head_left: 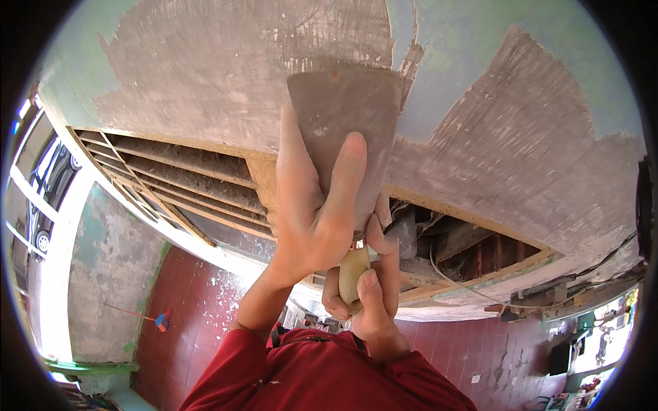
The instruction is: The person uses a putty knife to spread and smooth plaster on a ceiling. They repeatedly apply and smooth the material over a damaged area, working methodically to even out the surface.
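A wide grey metal scraper rests with its broad edge against the partly stripped painted surface ahead of me. My left hand is closed around the blade, thumb flat on its near face and fingers along its left edge and behind. Below it, my right hand wraps the scraper's yellowish handle, its thumb against the handle and some fingertips reaching the blade's base. Bare, streaked grey-brown patches lie around the blade, with green-blue paint between them.
A wooden slatted vent opens on the left, and a framed gap with a loose cable on the right. Pale flakes are scattered on the red tiled floor, near a small blue-and-orange object.
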A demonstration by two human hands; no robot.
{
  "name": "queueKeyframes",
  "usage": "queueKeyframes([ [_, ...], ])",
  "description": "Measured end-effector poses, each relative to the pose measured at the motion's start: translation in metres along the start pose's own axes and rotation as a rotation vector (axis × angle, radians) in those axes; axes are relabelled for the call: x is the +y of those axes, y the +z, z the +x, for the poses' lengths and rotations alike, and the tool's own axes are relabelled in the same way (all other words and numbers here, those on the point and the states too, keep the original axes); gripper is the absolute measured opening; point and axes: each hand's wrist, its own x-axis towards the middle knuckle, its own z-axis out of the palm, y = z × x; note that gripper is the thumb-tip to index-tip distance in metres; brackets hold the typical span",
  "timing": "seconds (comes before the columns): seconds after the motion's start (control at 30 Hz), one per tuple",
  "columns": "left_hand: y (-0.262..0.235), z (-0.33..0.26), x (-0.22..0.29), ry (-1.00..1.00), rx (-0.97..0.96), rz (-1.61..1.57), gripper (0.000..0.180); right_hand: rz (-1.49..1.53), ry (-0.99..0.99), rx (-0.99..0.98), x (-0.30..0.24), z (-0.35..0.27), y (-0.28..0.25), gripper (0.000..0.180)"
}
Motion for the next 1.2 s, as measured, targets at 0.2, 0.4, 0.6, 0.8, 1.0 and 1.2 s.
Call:
queueKeyframes([
  [0.2, 0.001, 0.0, 0.004, -0.012, 0.031, -0.001, 0.04, -0.02, -0.008, 0.01, 0.001, 0.003, 0.0, 0.05],
  [0.4, -0.004, 0.003, 0.003, 0.003, 0.022, 0.014, 0.039, 0.027, -0.051, -0.032, 0.006, 0.005, 0.009, 0.049],
  [0.6, -0.005, -0.006, -0.001, -0.047, 0.059, -0.018, 0.036, -0.129, -0.019, -0.007, 0.009, -0.003, 0.009, 0.053],
  [0.8, -0.006, 0.008, 0.01, 0.013, 0.043, 0.096, 0.029, -0.05, -0.014, -0.011, 0.007, 0.01, 0.017, 0.057],
  [1.0, -0.01, 0.003, 0.008, -0.026, 0.048, 0.118, 0.026, -0.056, -0.042, -0.025, 0.013, 0.004, 0.023, 0.064],
  [1.2, -0.012, 0.005, 0.014, -0.071, -0.019, -0.008, 0.026, 0.037, -0.02, -0.042, 0.012, 0.004, 0.027, 0.062],
])
